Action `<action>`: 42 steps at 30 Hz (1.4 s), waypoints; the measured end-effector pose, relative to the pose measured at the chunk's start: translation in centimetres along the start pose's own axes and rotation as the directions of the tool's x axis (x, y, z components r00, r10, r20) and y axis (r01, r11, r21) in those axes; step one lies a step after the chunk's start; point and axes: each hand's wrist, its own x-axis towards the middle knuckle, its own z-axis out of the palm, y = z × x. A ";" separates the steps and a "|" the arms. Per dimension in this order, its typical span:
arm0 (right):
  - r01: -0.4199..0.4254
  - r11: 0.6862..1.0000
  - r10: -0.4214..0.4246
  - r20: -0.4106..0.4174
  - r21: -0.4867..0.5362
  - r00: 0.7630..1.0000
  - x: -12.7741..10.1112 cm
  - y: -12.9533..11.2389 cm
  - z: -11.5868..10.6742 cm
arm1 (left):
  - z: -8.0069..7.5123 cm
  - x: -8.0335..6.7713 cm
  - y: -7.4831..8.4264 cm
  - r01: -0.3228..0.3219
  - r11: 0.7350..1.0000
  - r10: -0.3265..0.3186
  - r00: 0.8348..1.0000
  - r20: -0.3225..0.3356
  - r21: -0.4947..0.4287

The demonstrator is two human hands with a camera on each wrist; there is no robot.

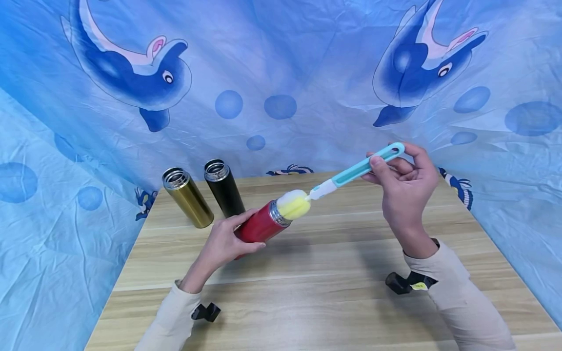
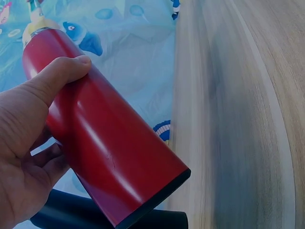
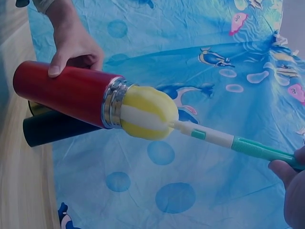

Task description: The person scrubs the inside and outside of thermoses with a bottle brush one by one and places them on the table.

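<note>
My left hand [image 1: 228, 241] grips a red thermos flask [image 1: 262, 225] round its body, tilted with its steel mouth up and to the right. In the left wrist view the thumb lies along the flask [image 2: 114, 143] and its dark base faces the camera. My right hand [image 1: 408, 187] pinches the teal handle of a bottle brush [image 1: 354, 172] near its looped end. The brush's yellow and white sponge head [image 3: 150, 112] sits at the flask's mouth, mostly outside the rim; how far its tip goes in is hidden.
A gold flask [image 1: 190, 199] and a black flask [image 1: 225, 189] stand uncapped on the wooden table [image 1: 307, 302], behind and left of the red one. Blue dolphin-printed cloth [image 1: 281, 58] hangs along the back and sides. Small black devices sit at both wrists.
</note>
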 end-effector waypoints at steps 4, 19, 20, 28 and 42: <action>-0.025 1.000 0.025 -0.033 -0.010 0.999 0.0 0.0 -0.1 | 0.1 0.0 0.0 -0.008 1.000 0.008 1.000 -0.007 0.008; -0.045 0.999 0.045 -0.053 0.009 0.998 -0.1 0.0 -0.7 | 0.2 0.2 -0.6 -0.017 1.000 0.018 1.000 -0.020 0.014; -0.044 0.999 0.045 -0.046 0.014 0.998 -0.1 0.0 -0.7 | 0.2 0.2 -0.6 -0.017 1.000 0.017 1.000 -0.017 0.016; -0.022 0.997 0.022 -0.006 0.080 1.000 0.0 0.2 -1.2 | 0.2 0.3 -0.8 -0.017 0.999 0.017 1.000 -0.016 0.034; 0.012 0.998 -0.007 -0.083 0.056 0.996 0.1 0.2 -1.3 | 0.3 0.3 -0.7 -0.072 0.997 0.073 0.996 -0.050 0.022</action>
